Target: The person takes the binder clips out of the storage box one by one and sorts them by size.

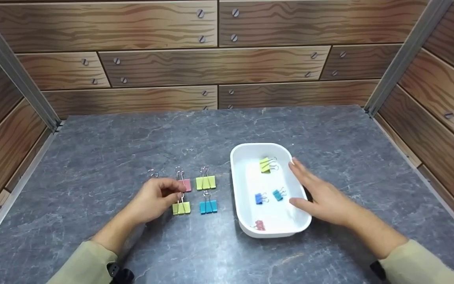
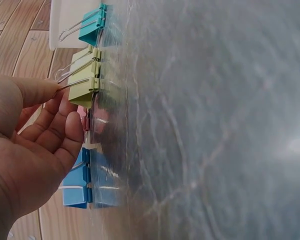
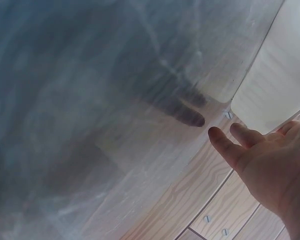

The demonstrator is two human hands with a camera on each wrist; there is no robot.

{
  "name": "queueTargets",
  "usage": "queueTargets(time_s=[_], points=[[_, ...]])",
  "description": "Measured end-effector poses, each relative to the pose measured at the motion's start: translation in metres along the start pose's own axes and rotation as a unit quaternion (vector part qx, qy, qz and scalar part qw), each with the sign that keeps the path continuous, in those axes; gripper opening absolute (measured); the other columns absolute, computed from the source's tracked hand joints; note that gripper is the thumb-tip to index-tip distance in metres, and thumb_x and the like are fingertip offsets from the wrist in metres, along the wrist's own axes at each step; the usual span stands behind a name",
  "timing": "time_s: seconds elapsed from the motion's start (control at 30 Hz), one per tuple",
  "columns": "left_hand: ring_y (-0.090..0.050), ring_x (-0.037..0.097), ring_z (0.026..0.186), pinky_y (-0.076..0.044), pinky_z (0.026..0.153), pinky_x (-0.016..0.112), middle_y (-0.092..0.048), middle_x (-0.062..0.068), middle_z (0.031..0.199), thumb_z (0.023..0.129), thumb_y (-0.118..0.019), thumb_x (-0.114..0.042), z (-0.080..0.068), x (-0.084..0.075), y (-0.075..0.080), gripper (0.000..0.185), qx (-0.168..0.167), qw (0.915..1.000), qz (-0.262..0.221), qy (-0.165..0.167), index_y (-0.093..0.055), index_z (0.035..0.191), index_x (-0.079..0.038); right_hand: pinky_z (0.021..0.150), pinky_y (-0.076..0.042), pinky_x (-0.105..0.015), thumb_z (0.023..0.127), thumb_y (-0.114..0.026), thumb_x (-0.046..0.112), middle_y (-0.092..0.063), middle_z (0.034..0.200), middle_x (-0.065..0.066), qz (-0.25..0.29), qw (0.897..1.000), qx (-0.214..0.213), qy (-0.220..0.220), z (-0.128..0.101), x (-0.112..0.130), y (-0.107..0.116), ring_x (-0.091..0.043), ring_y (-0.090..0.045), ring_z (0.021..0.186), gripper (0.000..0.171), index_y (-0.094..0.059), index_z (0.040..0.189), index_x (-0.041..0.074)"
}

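Four binder clips lie in a square on the grey table: pink (image 1: 186, 185), yellow-green (image 1: 205, 182), yellow (image 1: 181, 208) and teal (image 1: 208, 206). My left hand (image 1: 173, 194) pinches the wire handle of the yellow clip (image 2: 83, 90) between thumb and forefinger. A blue clip (image 2: 83, 183) lies beside the palm, mostly hidden in the head view. The white tray (image 1: 242, 157) holds a yellow-green clip (image 1: 266, 165), a blue one (image 1: 259, 198), a teal one (image 1: 277, 195) and a pink one (image 1: 259, 225). My right hand (image 1: 309, 189) rests on the tray's right rim with straight fingers and holds nothing.
The grey stone-look table (image 1: 132, 142) is boxed in by wood-pattern walls (image 1: 211, 67) at the back and both sides, with metal posts in the corners. In the right wrist view the tray's corner (image 3: 275, 75) lies just above my fingers (image 3: 225, 145).
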State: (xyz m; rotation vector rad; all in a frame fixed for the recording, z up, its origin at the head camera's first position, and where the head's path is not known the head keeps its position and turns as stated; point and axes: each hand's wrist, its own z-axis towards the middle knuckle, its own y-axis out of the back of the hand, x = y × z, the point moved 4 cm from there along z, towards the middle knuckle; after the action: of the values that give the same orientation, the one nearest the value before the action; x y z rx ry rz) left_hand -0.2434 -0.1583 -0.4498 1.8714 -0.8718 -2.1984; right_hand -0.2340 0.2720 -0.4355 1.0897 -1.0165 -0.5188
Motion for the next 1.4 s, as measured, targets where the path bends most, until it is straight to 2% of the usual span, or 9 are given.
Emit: queueTargets(time_s=[0.23,0.57,0.7,0.8,0.9,1.0,1.13,1.27,1.4], points=[[-0.063,0.016,0.082,-0.053,0.07,0.023,-0.075,0.01,0.1,0.096,-0.071,0.001,0.0,-0.001,0.003,0.015,-0.007,0.9999,-0.01,0.003,-0.077,0.109,0.001,0.117,-0.036,-0.064,0.103,-0.064,0.048,-0.014,0.177,-0.012,0.003,1.0,-0.001,0.001,0.001,0.0,0.001,-0.044,-0.033,0.152,0.087,-0.02,0.171,0.014],[-0.066,0.018,0.084,-0.056,0.072,0.024,-0.076,0.013,0.102,0.095,-0.075,-0.004,-0.001,-0.012,0.017,0.016,-0.017,0.9997,-0.015,-0.006,-0.077,0.111,0.001,0.117,-0.036,-0.064,0.104,-0.063,0.049,-0.014,0.176,-0.013,0.0,1.0,-0.004,0.006,0.002,0.001,0.003,-0.045,-0.033,0.152,0.087,-0.021,0.17,0.013],[-0.069,0.024,0.086,-0.06,0.074,0.028,-0.076,0.016,0.103,0.096,-0.074,-0.003,0.001,-0.028,0.027,0.017,-0.022,0.9996,-0.014,-0.011,-0.076,0.111,0.002,0.117,-0.036,-0.065,0.103,-0.063,0.049,-0.015,0.176,-0.015,0.001,1.0,-0.004,0.004,0.001,0.001,0.002,-0.047,-0.034,0.151,0.087,-0.021,0.17,0.013],[-0.071,0.024,0.089,-0.061,0.076,0.03,-0.077,0.013,0.104,0.097,-0.074,-0.005,0.008,-0.047,0.034,0.015,-0.025,0.9995,-0.005,-0.021,-0.077,0.111,-0.002,0.117,-0.036,-0.065,0.103,-0.064,0.049,-0.015,0.176,-0.015,0.002,1.0,-0.005,0.003,0.001,0.001,0.002,-0.047,-0.034,0.151,0.087,-0.021,0.17,0.013],[-0.071,0.02,0.091,-0.06,0.08,0.031,-0.077,0.009,0.106,0.097,-0.074,-0.007,0.019,-0.07,0.034,0.016,-0.023,0.9982,0.015,-0.053,-0.078,0.112,-0.005,0.117,-0.036,-0.065,0.103,-0.063,0.05,-0.014,0.176,-0.014,0.001,1.0,-0.004,0.002,0.002,0.001,0.003,-0.046,-0.033,0.152,0.088,-0.021,0.17,0.013],[-0.07,0.019,0.093,-0.06,0.084,0.034,-0.077,0.008,0.105,0.098,-0.074,-0.008,0.035,-0.093,0.024,0.018,-0.006,0.9954,0.021,-0.094,-0.078,0.114,-0.004,0.117,-0.036,-0.065,0.103,-0.063,0.05,-0.014,0.176,-0.013,-0.001,1.0,-0.003,0.002,0.002,0.001,0.004,-0.046,-0.033,0.152,0.088,-0.021,0.17,0.013],[-0.071,0.02,0.093,-0.06,0.086,0.035,-0.077,0.008,0.105,0.097,-0.073,-0.008,0.061,-0.117,-0.001,0.019,0.028,0.9912,0.006,-0.129,-0.077,0.115,-0.001,0.117,-0.036,-0.064,0.103,-0.064,0.05,-0.014,0.176,-0.013,-0.002,1.0,-0.003,0.004,0.002,0.0,0.003,-0.046,-0.034,0.151,0.088,-0.021,0.17,0.013],[-0.07,0.019,0.096,-0.06,0.088,0.032,-0.076,0.008,0.108,0.098,-0.072,-0.008,0.089,-0.133,-0.033,0.02,0.059,0.9893,-0.002,-0.134,-0.076,0.117,-0.001,0.116,-0.037,-0.064,0.103,-0.065,0.048,-0.016,0.176,-0.014,-0.003,1.0,-0.007,0.01,0.001,0.001,0.003,-0.046,-0.036,0.15,0.086,-0.024,0.17,0.012],[-0.069,0.018,0.097,-0.058,0.088,0.028,-0.075,0.007,0.108,0.099,-0.073,-0.009,0.113,-0.14,-0.062,0.021,0.08,0.9884,0.002,-0.129,-0.075,0.119,-0.002,0.116,-0.037,-0.064,0.102,-0.065,0.048,-0.016,0.175,-0.016,-0.001,1.0,-0.006,0.011,0.001,0.001,0.002,-0.047,-0.036,0.15,0.087,-0.024,0.169,0.012]])
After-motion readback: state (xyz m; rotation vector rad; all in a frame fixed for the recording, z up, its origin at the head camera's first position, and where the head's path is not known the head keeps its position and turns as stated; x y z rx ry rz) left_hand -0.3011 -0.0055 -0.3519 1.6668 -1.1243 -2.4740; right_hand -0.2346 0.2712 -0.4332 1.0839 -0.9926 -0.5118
